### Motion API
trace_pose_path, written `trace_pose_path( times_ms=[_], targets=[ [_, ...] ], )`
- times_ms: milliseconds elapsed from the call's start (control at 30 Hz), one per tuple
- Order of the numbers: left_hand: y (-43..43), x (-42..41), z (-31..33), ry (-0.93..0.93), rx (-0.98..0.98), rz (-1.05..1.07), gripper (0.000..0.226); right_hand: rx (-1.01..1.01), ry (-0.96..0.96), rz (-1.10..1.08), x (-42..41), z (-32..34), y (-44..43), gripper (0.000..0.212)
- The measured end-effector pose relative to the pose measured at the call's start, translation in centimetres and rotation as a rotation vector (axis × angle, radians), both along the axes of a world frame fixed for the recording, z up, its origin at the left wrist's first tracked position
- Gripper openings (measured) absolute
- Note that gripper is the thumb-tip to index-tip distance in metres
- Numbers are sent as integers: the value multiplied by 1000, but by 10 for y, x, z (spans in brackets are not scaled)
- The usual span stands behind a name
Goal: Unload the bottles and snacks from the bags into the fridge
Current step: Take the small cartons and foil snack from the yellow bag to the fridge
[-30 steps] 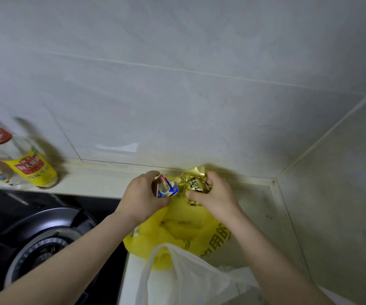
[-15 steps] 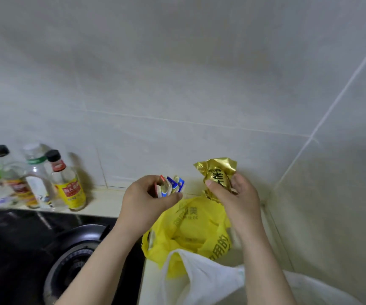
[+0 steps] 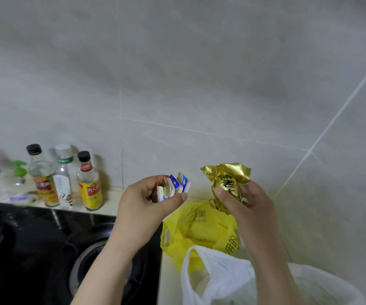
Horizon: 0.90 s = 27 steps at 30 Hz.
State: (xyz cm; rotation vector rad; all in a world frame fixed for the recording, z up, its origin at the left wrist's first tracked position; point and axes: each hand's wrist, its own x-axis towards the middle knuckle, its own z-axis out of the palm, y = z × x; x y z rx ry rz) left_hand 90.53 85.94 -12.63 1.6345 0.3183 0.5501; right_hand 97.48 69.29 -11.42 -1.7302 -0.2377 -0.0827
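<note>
Right hand (image 3: 251,205) pinches a gold packet (image 3: 226,173), probably light and crinkly, mid-body; left hand (image 3: 142,204), at nine o'clock, grips small sachets (image 3: 174,186).

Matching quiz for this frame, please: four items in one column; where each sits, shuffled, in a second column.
1 gold packet
2 small sachets
3 yellow bag
4 yellow-label bottle

A against the wall behind the stove
B in the left hand
C on the counter beside the stove
D in the right hand

Pairs: 1-D, 2-B, 3-C, 4-A
</note>
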Motion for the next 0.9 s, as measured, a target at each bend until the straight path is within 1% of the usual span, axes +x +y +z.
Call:
trace_pose_path(
  times_ms=[133,233,333,433,533,600,733,900],
  targets=[
    [1,-13,-2,-17,-85,58,18,-12,-7,42,-10,-1,8,14],
    [-3,-21,3,-34,-98,134,20,15,4,105,-10,2,13,13],
    [-8,-29,9,-22,-77,217,16,129,28,219,-7,2,19,13],
    [-18,-44,11,-3,-12,337,13,199,47,349,-5,-1,25,16],
    [-32,-64,13,23,-10,469,14,228,55,494,-7,-2,31,19],
    [-36,-76,14,26,-25,519,16,227,48,550,-10,-4,35,21],
    [-46,-116,24,17,5,686,21,194,31,669,-35,-2,49,26],
    [-44,-188,36,6,50,896,21,183,-4,866,-95,12,80,29]
  ],
)
